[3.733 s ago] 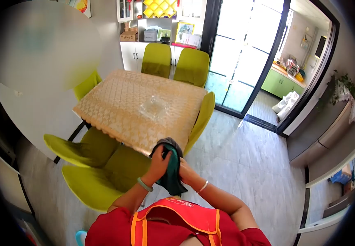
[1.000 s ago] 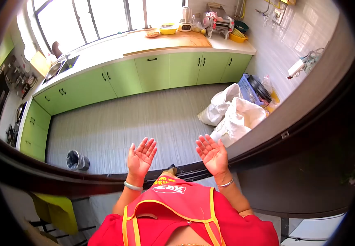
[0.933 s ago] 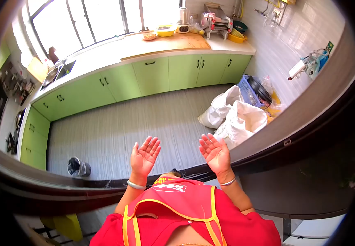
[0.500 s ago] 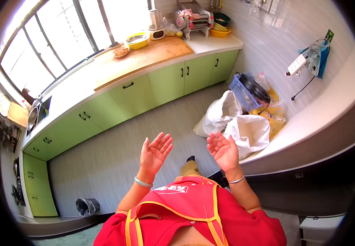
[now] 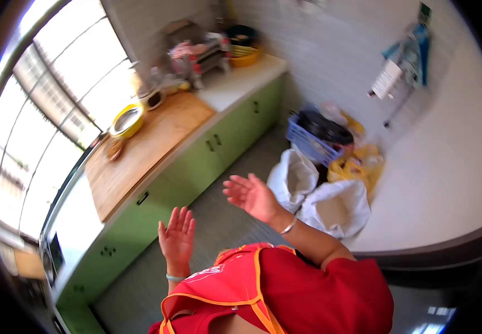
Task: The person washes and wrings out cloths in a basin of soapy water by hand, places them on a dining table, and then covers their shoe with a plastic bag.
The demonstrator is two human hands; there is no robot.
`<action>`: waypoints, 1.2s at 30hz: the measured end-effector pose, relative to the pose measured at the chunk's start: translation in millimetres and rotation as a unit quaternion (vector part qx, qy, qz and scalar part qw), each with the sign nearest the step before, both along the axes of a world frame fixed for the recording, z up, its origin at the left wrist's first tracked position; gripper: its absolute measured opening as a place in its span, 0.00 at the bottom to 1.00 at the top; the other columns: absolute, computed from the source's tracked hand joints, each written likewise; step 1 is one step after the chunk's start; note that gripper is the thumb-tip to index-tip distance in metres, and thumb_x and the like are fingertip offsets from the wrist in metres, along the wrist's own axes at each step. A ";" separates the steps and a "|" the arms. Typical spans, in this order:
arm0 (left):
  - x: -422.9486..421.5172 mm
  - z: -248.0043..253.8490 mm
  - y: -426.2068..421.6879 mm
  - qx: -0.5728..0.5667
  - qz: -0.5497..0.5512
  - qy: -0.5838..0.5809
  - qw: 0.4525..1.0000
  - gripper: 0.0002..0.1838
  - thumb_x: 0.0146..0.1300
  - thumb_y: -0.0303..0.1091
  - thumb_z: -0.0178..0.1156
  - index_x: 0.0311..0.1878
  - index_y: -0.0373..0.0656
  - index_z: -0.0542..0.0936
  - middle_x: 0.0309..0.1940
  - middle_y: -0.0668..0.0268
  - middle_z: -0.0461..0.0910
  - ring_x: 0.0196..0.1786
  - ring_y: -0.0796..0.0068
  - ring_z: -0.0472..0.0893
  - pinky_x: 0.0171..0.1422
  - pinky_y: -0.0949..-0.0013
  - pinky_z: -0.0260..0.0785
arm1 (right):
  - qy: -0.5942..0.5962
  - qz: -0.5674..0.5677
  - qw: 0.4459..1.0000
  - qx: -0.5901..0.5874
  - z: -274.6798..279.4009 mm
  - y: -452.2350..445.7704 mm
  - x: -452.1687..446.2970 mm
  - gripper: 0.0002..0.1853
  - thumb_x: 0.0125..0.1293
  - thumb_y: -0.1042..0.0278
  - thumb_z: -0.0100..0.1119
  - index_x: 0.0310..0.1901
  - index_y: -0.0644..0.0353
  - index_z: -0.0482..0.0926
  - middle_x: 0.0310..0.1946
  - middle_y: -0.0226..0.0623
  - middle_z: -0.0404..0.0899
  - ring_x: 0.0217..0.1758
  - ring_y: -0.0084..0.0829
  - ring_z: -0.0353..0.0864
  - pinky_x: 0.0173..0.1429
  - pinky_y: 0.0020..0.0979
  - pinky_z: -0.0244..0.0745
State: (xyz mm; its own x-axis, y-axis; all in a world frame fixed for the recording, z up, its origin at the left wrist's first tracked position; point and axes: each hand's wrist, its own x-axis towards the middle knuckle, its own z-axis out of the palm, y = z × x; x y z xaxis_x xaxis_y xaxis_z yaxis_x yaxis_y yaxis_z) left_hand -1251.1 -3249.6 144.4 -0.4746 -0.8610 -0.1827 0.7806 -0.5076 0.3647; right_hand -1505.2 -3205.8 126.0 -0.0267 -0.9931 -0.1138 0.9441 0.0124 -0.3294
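My left hand (image 5: 176, 239) is raised palm up in front of the red apron (image 5: 213, 284), fingers stretched out and holding nothing. A pale bangle circles that wrist. Higher and to the right, my right hand (image 5: 251, 197) is also open and bare, its palm turned inward and a silver bangle (image 5: 289, 225) on the wrist. In view it lies beside two white sacks (image 5: 292, 178) on the floor but does not touch them. Both hands are in the air above the grey floor.
A wooden board (image 5: 152, 150) on the counter bears a yellow basin (image 5: 128, 121) and a small dish (image 5: 115, 149). Behind stand a blender (image 5: 153, 99) and a roller machine (image 5: 199, 55). A blue crate (image 5: 313, 139) and yellow bag (image 5: 363, 167) sit by the wall. Green cabinets (image 5: 196, 164) line the left.
The view has turned and blurred, with the counter now steeper and nearer. My right hand has moved left and inward across the body; my left hand has shifted left and lower in view.
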 end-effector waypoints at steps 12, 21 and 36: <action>-138.3 -33.0 -233.4 0.023 -0.255 0.005 0.967 0.31 0.66 0.52 0.38 0.61 0.35 0.62 0.61 0.50 0.62 0.64 0.57 0.62 0.67 0.57 0.54 | 0.025 -0.199 0.978 0.050 -18.4 -114.6 -91.0 0.27 0.65 0.48 0.42 0.57 0.62 0.64 0.54 0.41 0.69 0.56 0.36 0.69 0.60 0.35 0.64; -248.8 -22.2 -351.7 -0.010 -0.448 -0.054 0.893 0.33 0.65 0.54 0.37 0.63 0.36 0.58 0.62 0.50 0.60 0.64 0.56 0.61 0.68 0.57 0.53 | 0.003 -0.357 0.926 0.123 -21.0 -193.9 -127.5 0.29 0.65 0.48 0.43 0.59 0.63 0.61 0.56 0.43 0.66 0.59 0.37 0.66 0.62 0.36 0.62; -450.4 -36.6 -375.0 0.005 -0.600 -0.091 0.795 0.32 0.67 0.54 0.32 0.63 0.37 0.58 0.61 0.52 0.62 0.63 0.58 0.63 0.66 0.58 0.55 | -0.019 -0.498 0.856 0.138 -56.6 -194.7 -266.6 0.25 0.67 0.52 0.42 0.58 0.62 0.63 0.57 0.44 0.66 0.57 0.37 0.68 0.60 0.36 0.63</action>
